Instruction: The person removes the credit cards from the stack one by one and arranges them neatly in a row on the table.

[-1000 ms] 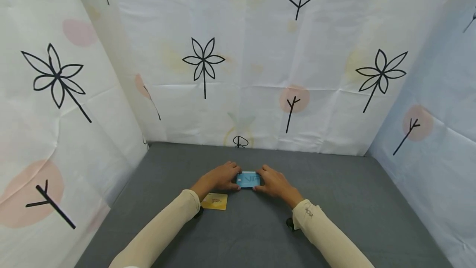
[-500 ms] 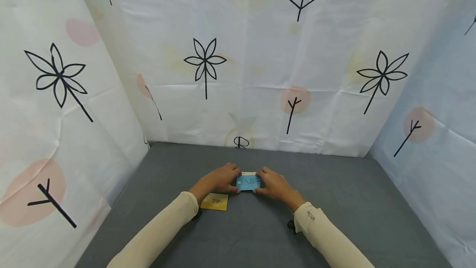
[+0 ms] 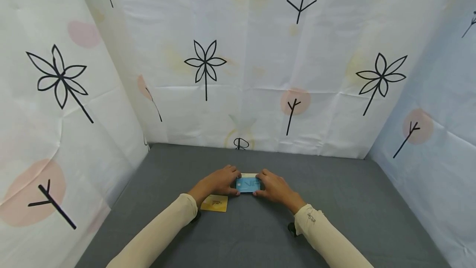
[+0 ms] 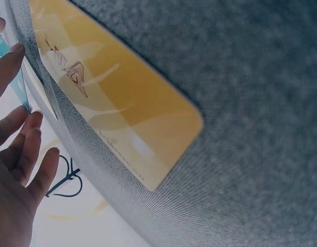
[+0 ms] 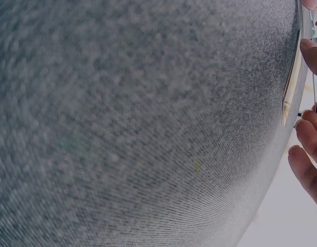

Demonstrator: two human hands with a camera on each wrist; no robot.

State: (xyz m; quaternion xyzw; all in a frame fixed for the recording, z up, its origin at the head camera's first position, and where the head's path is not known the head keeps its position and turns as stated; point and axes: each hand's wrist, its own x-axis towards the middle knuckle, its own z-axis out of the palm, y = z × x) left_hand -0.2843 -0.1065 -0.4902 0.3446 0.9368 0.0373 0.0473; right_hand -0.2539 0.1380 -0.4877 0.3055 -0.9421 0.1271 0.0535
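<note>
Both hands hold a blue card [image 3: 248, 185] by its two short ends, near the middle of the table. My left hand [image 3: 220, 182] pinches its left end between thumb and fingers, while my right hand [image 3: 276, 188] pinches the right end. In the left wrist view the blue card [image 4: 18, 85] stands off the cloth. Just past its far edge shows a strip of a pale card [image 3: 248, 175], mostly hidden; in the right wrist view that pale card [image 5: 292, 85] lies on the cloth. A yellow card [image 3: 214, 203] lies flat by my left wrist, partly covered by it.
Dark grey cloth covers the table [image 3: 238, 235]. White patterned sheets [image 3: 245, 106] hang at the back and on both sides. A small black object [image 3: 292, 229] shows at the right cuff.
The blue card has shifted slightly toward me in both hands, so a wider strip of the pale card shows beyond it. The yellow card stays in place.
</note>
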